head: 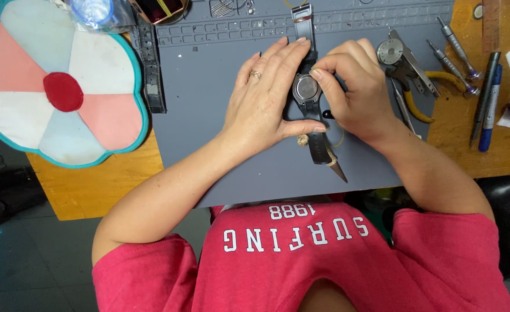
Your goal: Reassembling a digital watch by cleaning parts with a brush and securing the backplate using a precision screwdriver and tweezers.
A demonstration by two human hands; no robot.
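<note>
Far left there's a flower-shaped cushion [58, 86], soft pastel panels with a red centre, and a loose black strap [152, 72] beside it. On the smooth grey mat [208, 144] the left hand [266, 98] lies flat, fingers together, steadying a dark wristwatch [307, 89] lying face-down, round metal back showing, ribbed rubbery strap. The right hand [356, 89] pinches the case with thumb and forefinger. Pliers [408, 75] and slim metal screwdrivers [460, 55] sit right, on the wooden bench [93, 179].

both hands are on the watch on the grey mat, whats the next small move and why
Probably press the round metal case back down evenly with the right hand while the left hand steadies the watch: it lies face down, fingertips already pinched at the back's edge.
</note>
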